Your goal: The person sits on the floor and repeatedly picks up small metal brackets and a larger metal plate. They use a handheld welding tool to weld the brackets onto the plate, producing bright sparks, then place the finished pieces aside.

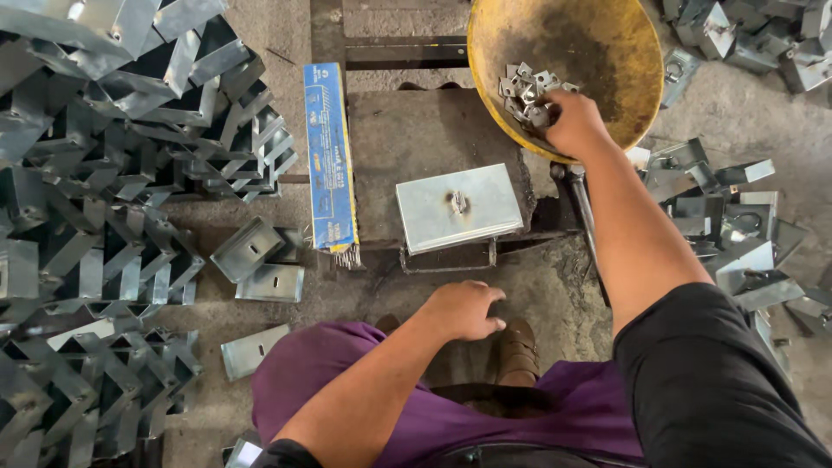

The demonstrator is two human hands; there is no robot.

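The right hand (572, 121) reaches into the yellow bowl (607, 52) at the upper middle of the frame, fingers closed on small metal clips (527, 94) heaped at its left side. The left hand (464, 309) hangs loosely curled and empty at lower centre, below the plate (458, 206) lying on the block (407, 147). The step in hand looks like picking a clip; placing it on the plate calls for a steady pinch.

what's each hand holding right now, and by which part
Right hand is closed over small metal pieces in the yellow bowl; the exact hold is hidden. Left hand holds nothing visible.
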